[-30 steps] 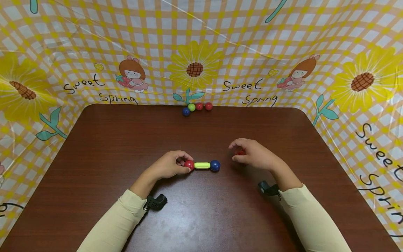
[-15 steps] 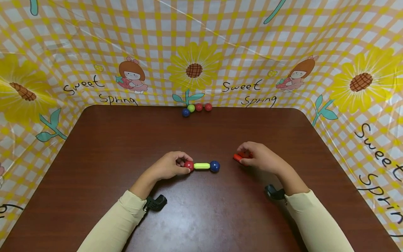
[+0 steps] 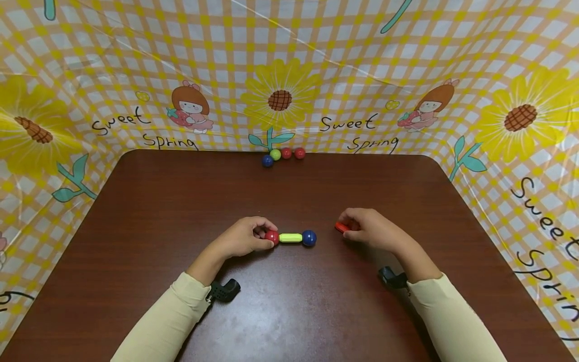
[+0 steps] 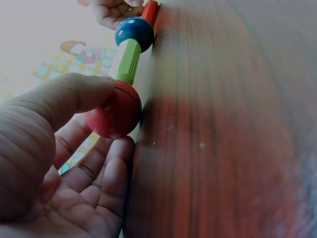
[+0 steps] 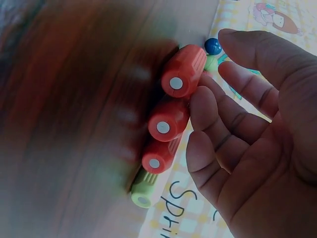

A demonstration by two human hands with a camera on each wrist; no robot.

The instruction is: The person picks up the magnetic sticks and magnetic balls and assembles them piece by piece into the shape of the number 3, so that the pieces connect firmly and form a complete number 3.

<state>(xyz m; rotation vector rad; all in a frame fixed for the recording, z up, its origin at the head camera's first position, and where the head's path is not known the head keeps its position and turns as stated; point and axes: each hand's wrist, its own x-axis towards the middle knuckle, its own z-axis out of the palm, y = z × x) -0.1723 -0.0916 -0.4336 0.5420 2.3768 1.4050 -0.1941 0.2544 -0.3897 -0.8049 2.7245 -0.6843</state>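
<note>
My left hand [image 3: 244, 237] pinches a red ball [image 3: 272, 236] between thumb and fingers. That ball joins a yellow-green ribbed rod [image 3: 290, 238], with a dark blue ball [image 3: 309, 238] on its far end; together they lie low along the tabletop. To the right, my right hand [image 3: 373, 230] is by a red rod [image 3: 342, 227], its thumb and fingers spread apart. The right wrist view has three red rods [image 5: 169, 119] and a yellow-green rod [image 5: 143, 190] lined up beside the fingertips, white discs on their ends. From the head, the hand hides most of them.
At the table's back edge sit a blue ball [image 3: 267, 161], a light green ball [image 3: 275, 154] and two red balls [image 3: 299, 153]. Checked cloth [image 3: 316, 50] with flower prints walls the brown table [image 3: 181, 186] at the back and sides.
My right hand has shifted a little right and toward me, baring the end of one red rod while covering the rest. The left hand keeps its pinch on the red ball, unmoved.
</note>
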